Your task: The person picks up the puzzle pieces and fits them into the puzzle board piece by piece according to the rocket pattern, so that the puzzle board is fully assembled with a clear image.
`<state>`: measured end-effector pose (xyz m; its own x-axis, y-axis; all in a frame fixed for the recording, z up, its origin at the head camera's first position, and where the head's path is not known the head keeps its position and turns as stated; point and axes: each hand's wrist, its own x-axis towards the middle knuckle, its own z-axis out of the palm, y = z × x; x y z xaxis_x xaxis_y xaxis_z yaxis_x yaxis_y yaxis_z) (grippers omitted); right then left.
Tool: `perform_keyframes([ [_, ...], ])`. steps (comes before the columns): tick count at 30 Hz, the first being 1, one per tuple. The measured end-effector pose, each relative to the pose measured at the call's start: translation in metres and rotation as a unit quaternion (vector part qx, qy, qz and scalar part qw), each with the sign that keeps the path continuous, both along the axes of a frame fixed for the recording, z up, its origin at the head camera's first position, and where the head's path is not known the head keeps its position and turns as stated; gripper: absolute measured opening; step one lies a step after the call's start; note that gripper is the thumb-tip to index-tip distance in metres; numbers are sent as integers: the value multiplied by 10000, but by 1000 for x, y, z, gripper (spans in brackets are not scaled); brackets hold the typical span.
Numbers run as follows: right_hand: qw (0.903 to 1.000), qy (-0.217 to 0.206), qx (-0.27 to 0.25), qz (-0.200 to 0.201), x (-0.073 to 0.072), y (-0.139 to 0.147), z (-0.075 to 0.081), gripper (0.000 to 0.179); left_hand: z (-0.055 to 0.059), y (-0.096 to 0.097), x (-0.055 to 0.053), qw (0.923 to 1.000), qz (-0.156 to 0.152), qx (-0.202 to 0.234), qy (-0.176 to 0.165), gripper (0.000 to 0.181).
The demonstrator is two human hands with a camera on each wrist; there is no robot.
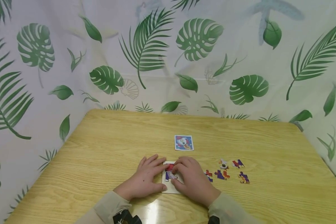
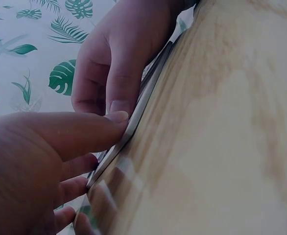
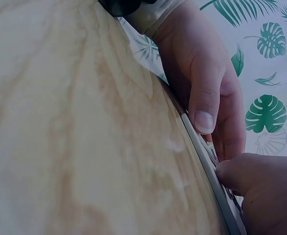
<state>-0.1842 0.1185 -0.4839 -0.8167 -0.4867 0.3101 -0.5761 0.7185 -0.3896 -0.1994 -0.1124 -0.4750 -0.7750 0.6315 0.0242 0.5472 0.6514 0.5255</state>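
A small white puzzle tray [image 1: 171,188] lies flat on the table between the two hands. Red and purple pieces, among them a red piece [image 1: 170,167], show inside its upper left part. My left hand [image 1: 144,179] rests along the tray's left side, fingers spread, index finger reaching over the red part and thumb [image 2: 111,120] at the near left edge. Above the tray, my right hand [image 1: 194,179] bends its fingers and pinches a pale puzzle piece [image 1: 172,176] between thumb and fingers. That hand covers the tray's right side.
Several loose puzzle pieces lie right of the tray, including a purple and orange piece [image 1: 222,175], a white-faced piece [image 1: 223,164] and a piece farther right [image 1: 244,177]. Behind the tray lies a square picture card [image 1: 184,143]. A leaf-print curtain [image 1: 156,62] borders the wooden table [image 1: 114,137].
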Motion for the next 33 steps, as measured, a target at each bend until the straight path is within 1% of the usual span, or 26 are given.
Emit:
perform_keyframes([
  [4,9999,-61,66,-67,-2,0,-1,18,1,-1,-1,10000,-9,-7,-32,73],
  [9,9997,-221,17,-63,-3,-3,0,21,2,-5,-3,9999,-58,-70,-97,74],
  [11,9998,-217,-22,-15,-2,-1,1,23,3,-7,-3,9998,-101,-85,-180,75],
  [15,9999,-122,-7,118,5,9,3,25,3,-8,-3,9989,-295,-108,-352,74],
  [18,9995,-14,131,291,11,17,4,30,4,-10,-3,9984,-430,-145,-346,70],
  [22,9981,81,404,462,13,22,3,37,4,-10,-3,9983,-463,-156,-329,64],
  [27,9971,-2,575,490,13,23,3,40,5,-10,-4,9978,-458,-145,-461,63],
  [33,9963,-12,668,539,13,23,3,41,6,-10,-3,9975,-475,-216,-469,63],
])
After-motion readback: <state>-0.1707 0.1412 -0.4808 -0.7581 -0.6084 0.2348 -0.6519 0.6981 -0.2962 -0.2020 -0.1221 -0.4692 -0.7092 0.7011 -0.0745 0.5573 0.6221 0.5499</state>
